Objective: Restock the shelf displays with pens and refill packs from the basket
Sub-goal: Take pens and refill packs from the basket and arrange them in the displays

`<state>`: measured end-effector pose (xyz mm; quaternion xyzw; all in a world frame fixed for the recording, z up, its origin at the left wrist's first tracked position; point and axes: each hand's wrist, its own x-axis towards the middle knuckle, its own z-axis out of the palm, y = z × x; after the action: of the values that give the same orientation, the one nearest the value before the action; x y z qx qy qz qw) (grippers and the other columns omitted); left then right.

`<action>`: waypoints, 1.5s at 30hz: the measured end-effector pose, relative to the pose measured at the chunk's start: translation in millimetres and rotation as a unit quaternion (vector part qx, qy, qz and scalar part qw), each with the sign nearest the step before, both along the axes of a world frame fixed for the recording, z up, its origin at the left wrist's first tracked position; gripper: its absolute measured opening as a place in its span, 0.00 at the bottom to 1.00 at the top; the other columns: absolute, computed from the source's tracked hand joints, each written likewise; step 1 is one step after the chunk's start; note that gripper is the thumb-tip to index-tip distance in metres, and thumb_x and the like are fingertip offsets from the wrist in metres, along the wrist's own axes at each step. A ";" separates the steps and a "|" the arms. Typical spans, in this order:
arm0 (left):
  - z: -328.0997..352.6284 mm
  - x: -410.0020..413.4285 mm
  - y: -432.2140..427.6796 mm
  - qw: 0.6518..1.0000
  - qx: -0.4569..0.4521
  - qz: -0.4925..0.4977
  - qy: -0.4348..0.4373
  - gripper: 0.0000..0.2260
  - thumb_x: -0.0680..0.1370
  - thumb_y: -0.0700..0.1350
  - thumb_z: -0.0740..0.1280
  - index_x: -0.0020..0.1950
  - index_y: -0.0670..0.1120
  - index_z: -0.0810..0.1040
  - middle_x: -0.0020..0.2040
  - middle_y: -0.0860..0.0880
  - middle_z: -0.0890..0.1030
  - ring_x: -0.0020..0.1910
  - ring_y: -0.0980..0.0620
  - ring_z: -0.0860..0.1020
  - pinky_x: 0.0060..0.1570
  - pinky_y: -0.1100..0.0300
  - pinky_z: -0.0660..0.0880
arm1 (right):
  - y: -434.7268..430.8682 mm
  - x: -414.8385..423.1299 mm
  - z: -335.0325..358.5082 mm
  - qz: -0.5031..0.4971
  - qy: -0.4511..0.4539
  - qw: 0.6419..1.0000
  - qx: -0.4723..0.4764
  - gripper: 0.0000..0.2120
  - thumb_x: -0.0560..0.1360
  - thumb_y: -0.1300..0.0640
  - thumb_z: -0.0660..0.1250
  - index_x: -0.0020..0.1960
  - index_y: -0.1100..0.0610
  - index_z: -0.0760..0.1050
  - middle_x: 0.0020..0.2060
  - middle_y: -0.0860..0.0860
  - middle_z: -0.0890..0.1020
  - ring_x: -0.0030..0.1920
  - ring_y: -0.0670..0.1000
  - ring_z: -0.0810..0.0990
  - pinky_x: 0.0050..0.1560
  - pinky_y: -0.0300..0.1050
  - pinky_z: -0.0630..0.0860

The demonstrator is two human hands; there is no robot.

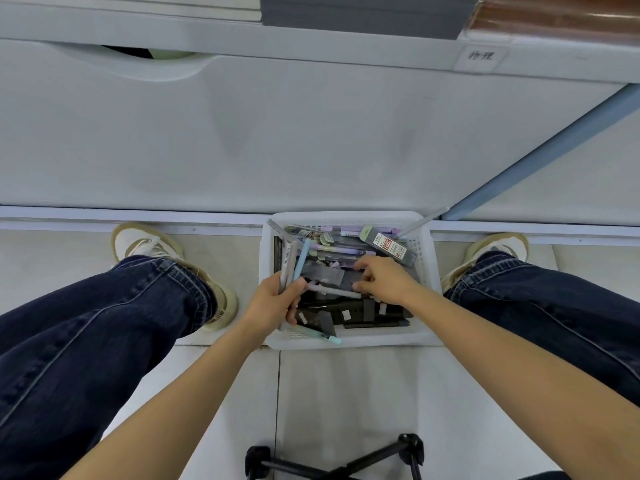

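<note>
Fingers (294,297) of the left hand (273,303) are clenched round a bundle of pens (290,259) over the basket (351,342) on the floor (346,393), while the right hand (386,278) curls into the loose pens (341,293) and refill packs (389,244) inside; whether it grips one I cannot tell. Best to single out one pen, lift it clear of the tangle and add it to the bundle.

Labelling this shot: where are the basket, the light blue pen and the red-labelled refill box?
basket (381,341): head view, near rim
light blue pen (302,258): head view, mid barrel
refill box (390,245): head view, red label
</note>
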<state>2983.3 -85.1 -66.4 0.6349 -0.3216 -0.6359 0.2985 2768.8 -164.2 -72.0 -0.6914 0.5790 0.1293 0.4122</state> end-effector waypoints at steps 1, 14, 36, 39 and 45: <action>0.5 -0.2 0.1 1.000 0.002 0.001 0.000 0.08 0.81 0.46 0.65 0.44 0.43 0.74 0.29 0.51 0.72 0.24 0.57 0.70 0.29 0.63 0.76 | 0.0 1.8 0.1 0.023 0.022 0.999 -0.009 0.19 0.76 0.52 0.70 0.65 0.55 0.73 0.56 0.52 0.81 0.55 0.53 0.79 0.58 0.50 0.76; 4.4 -0.8 -3.9 1.000 0.001 0.005 -0.004 0.09 0.81 0.46 0.64 0.48 0.40 0.73 0.29 0.51 0.73 0.25 0.56 0.70 0.30 0.63 0.76 | -15.2 -30.9 7.6 -0.009 -0.036 0.997 -0.069 0.05 0.77 0.57 0.64 0.44 0.52 0.77 0.36 0.48 0.78 0.35 0.48 0.76 0.36 0.38 0.72; 35.4 -25.7 -17.2 0.988 -0.037 0.098 0.113 0.10 0.76 0.52 0.69 0.43 0.46 0.75 0.25 0.54 0.67 0.21 0.57 0.61 0.20 0.65 0.61 | -3.4 19.5 57.6 -0.148 -0.353 0.923 0.031 0.09 0.79 0.56 0.65 0.58 0.50 0.77 0.50 0.48 0.83 0.50 0.44 0.81 0.48 0.40 0.80; 38.7 -27.2 -17.6 0.988 -0.015 0.117 0.102 0.21 0.67 0.60 0.73 0.46 0.44 0.76 0.25 0.53 0.68 0.20 0.56 0.61 0.18 0.65 0.60 | 7.6 39.1 63.0 -0.187 -0.431 0.880 0.064 0.15 0.79 0.59 0.64 0.64 0.48 0.71 0.51 0.59 0.81 0.49 0.52 0.81 0.52 0.48 0.81; 34.2 -15.8 -8.1 0.985 -0.024 0.099 0.138 0.20 0.68 0.55 0.72 0.49 0.41 0.76 0.24 0.52 0.69 0.20 0.57 0.61 0.19 0.66 0.59 | 13.5 44.7 60.8 -0.160 -0.406 0.898 0.051 0.14 0.77 0.60 0.69 0.60 0.49 0.75 0.52 0.54 0.84 0.52 0.50 0.82 0.55 0.45 0.77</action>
<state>2967.6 -93.2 -32.2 0.5625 -0.2276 -0.6769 0.4167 2813.5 -150.6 -11.2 -0.5604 0.4568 -0.2010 0.6610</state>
